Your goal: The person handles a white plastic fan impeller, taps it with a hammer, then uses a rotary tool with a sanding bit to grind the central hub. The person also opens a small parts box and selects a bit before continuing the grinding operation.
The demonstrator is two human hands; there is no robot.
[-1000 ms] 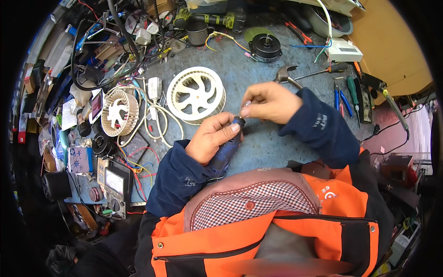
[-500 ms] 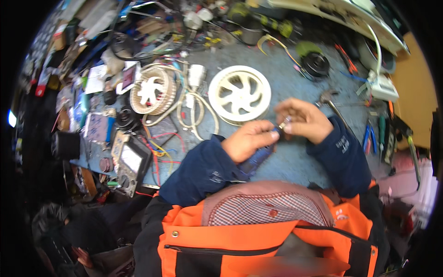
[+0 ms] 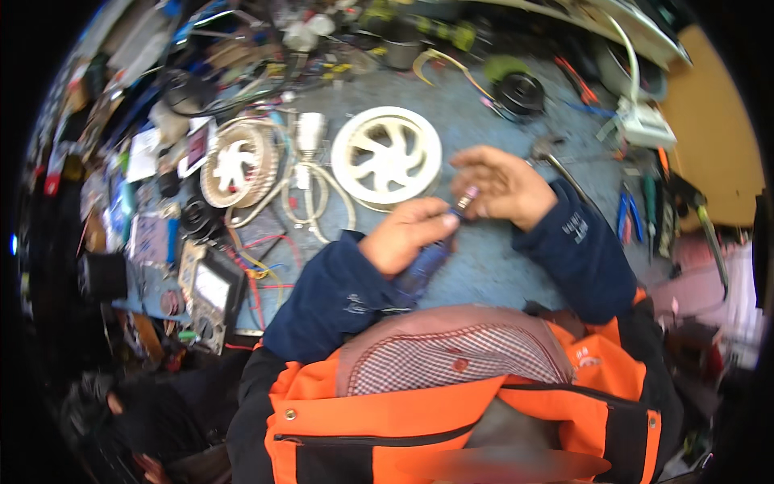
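Note:
My left hand [image 3: 407, 238] is closed around a blue, corded handheld rotary tool [image 3: 419, 266], held upright at a slant near the front of the bench. My right hand [image 3: 504, 185] hovers beside the tool's top with its fingers loosely curled and apart. A small metallic piece with a pinkish tip [image 3: 467, 198] stands at that end, close to the right fingers; detail is blurred. A white fan wheel [image 3: 385, 153] lies just beyond my hands. A hammer [image 3: 542, 147] is to the right of it.
The blue bench [image 3: 484, 274] holds a second fan [image 3: 238, 165], white cables, a meter [image 3: 210, 290], motors and clutter at left and back. Pliers [image 3: 627, 214], screwdrivers and a white box [image 3: 645, 125] lie right. Another person in dark clothing [image 3: 161, 411] is at lower left.
My right fingers, pinched at the tool's tip a second ago, have spread and lifted slightly off it. The view shifted, moving the bench rightward in the picture, then partly back.

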